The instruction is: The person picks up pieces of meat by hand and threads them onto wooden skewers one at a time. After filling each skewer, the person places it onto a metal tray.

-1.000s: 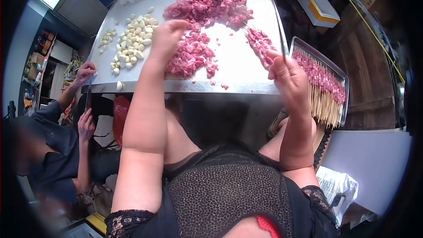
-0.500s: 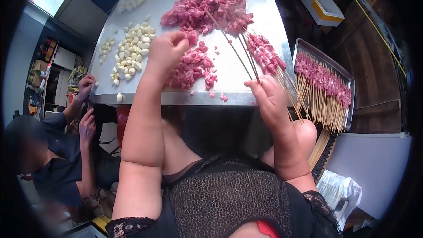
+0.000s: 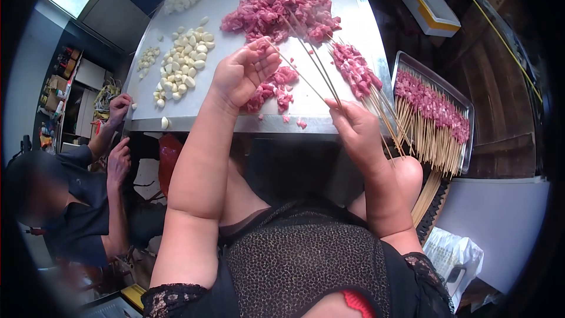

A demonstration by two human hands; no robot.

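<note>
My left hand (image 3: 244,76) is turned palm up over the table, pinching a small piece of raw meat (image 3: 263,47) at the tip of one bamboo skewer. Several thin bamboo skewers (image 3: 315,62) fan out from my right hand (image 3: 358,132), which is closed around their lower ends at the table's front edge. Behind my left hand lies a big heap of pink raw meat pieces (image 3: 282,12). A smaller pile of meat (image 3: 268,97) is partly hidden by that hand. Finished-looking meat skewers (image 3: 356,70) rest on the table just beyond my right hand.
Peeled garlic cloves (image 3: 183,62) are piled on the metal-edged table (image 3: 265,125), left of the meat. A tray (image 3: 471,109) with many meat skewers stands at the right. A co-worker (image 3: 82,200) sits at the left with both hands near the table's corner. A white box (image 3: 426,0) is back right.
My left hand has moved right, from above the small meat pile to a skewer's tip, and turned palm up. One skewer in my right hand now slants left towards it.
</note>
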